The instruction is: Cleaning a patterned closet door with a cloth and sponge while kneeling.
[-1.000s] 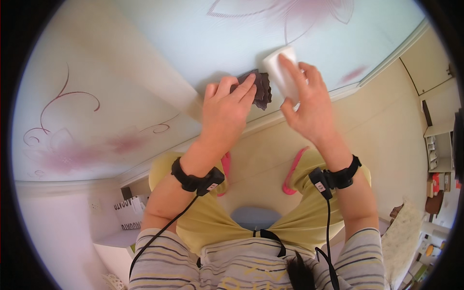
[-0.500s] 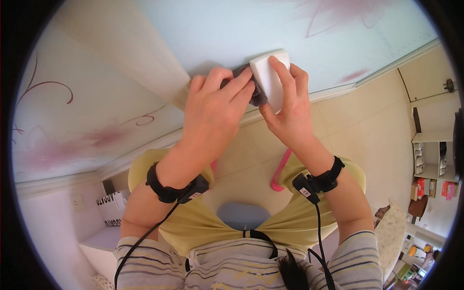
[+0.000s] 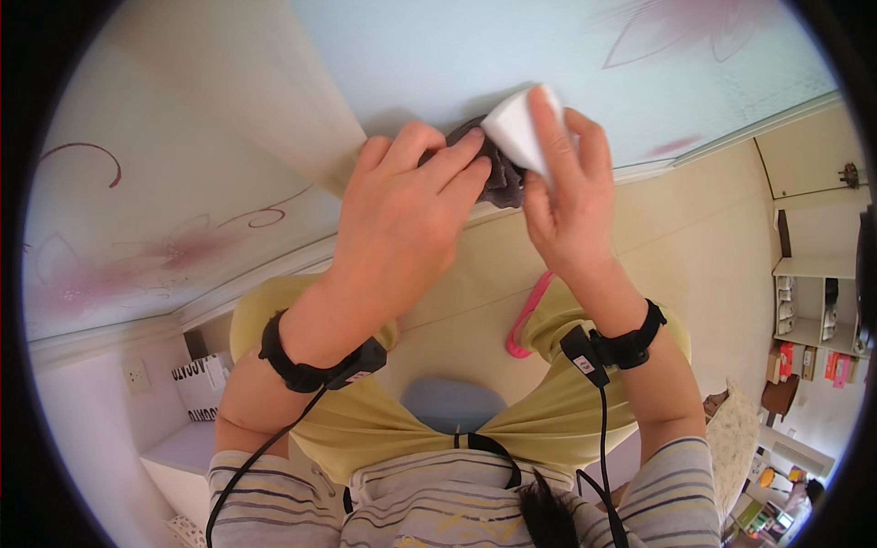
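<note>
My left hand [image 3: 402, 205] grips a crumpled dark grey cloth [image 3: 502, 183] against the lower part of a pale blue glass door panel [image 3: 438, 55]. Its fingers lie bent over the cloth, and part of the cloth hangs out to the right. In my right hand [image 3: 577, 215] is a white block that looks like a sponge [image 3: 514, 130], held between thumb and fingers, slightly blurred. The block's left edge meets or overlaps the cloth, close to the panel; whether it touches the glass I cannot tell.
A beige door frame [image 3: 247, 82] stands left of my hands, with another flower-patterned panel [image 3: 183, 228] beyond it. Below me are a blue-grey stool [image 3: 452, 402] and a pink slipper [image 3: 525, 320] on the tiled floor. Shelves [image 3: 813, 301] stand far right. Cables run from both wrist straps.
My right hand has moved slightly right, and the white block has tilted in its grip. More of the grey cloth shows between my hands. My left hand stays nearly in place.
</note>
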`<state>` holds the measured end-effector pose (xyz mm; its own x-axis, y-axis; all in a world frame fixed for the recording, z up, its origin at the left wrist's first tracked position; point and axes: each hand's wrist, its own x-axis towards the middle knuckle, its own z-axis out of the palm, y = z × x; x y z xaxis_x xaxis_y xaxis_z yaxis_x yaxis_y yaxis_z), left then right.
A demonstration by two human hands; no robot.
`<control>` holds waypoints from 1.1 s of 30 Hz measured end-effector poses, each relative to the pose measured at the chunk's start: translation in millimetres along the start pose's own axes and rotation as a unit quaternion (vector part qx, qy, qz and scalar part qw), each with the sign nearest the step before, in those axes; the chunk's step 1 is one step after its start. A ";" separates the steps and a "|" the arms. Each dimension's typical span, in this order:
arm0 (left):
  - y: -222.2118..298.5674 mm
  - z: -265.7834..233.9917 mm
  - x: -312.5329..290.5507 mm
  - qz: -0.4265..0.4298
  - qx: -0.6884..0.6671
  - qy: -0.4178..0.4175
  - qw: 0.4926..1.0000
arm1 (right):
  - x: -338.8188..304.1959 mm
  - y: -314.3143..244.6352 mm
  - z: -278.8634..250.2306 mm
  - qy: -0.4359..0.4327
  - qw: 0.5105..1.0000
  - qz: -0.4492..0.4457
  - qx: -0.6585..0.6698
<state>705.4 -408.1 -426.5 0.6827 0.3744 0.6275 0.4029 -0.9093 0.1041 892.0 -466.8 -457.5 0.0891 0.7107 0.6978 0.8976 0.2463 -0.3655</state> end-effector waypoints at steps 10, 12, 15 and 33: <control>-2.6 -1.5 -2.6 -0.003 -0.017 -0.007 1.000 | 1.9 -3.2 -0.3 0.013 1.000 -0.004 -0.015; -1.4 -2.9 -1.6 -0.008 -0.018 -0.017 1.000 | -1.3 -9.6 0.4 -0.009 0.999 0.034 -0.004; -3.3 -0.1 -2.5 -0.010 -0.017 -0.023 1.000 | 0.9 -8.3 1.1 -0.038 0.999 -0.014 -0.031; -8.6 7.5 -3.6 -0.005 -0.020 -0.021 1.000 | 6.5 -5.2 -3.3 0.027 0.997 0.069 0.024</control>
<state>704.1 -400.3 -435.5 0.7045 0.3895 0.5933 0.3854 -0.9119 0.1410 889.3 -465.7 -449.0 0.2339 0.7041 0.6705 0.8534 0.1818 -0.4886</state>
